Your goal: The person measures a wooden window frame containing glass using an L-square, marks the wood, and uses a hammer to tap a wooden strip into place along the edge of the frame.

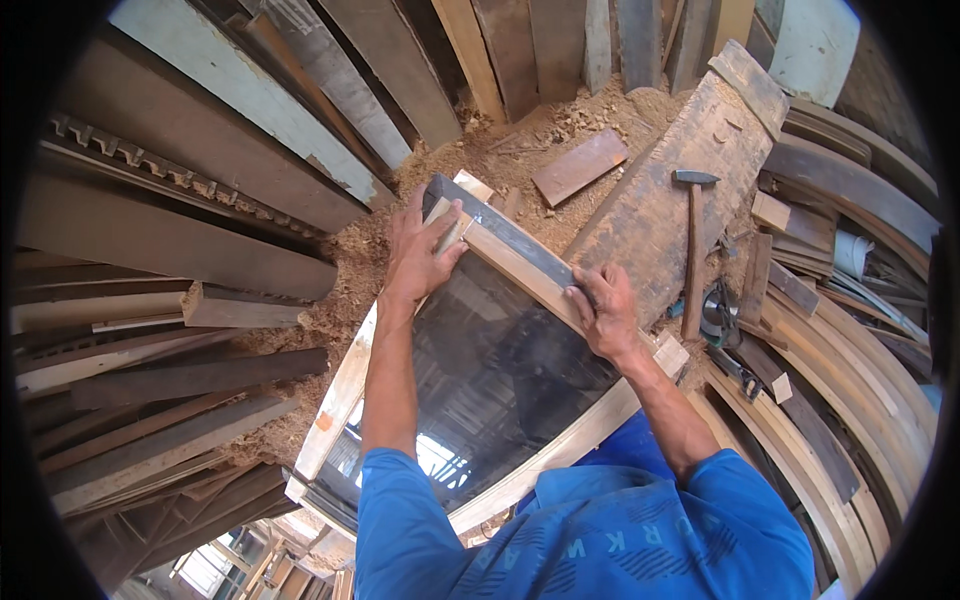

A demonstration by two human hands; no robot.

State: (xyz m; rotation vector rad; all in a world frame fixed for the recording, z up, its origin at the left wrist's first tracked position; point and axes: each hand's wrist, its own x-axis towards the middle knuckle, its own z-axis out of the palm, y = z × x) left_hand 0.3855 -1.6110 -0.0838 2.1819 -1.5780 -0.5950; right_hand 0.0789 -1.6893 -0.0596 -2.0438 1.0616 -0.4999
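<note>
one framed dark pane lies below and between the left hand and the right hand. its pale wooden rail runs beside the left forearm, toward the wearer. a grey-topped bar with a pale near face spans from one hand to the other, along the pane's far edge; whether it is fixed there cannot be determined.

the left hand is spread over the bar's left end, thumb and forefinger apart; whether it grips cannot be confirmed. the right hand is closed on the bar's right end, fingers curled over the top, thumb at the near side.

beyond the right hand, a worn plank slopes away to the upper right. a hammer with a wooden handle lies on it, right of that hand. a reddish-brown block sits in sawdust, between the hands and farther off. long boards stand left of the left hand; further stacked lengths lie right of the right hand.
</note>
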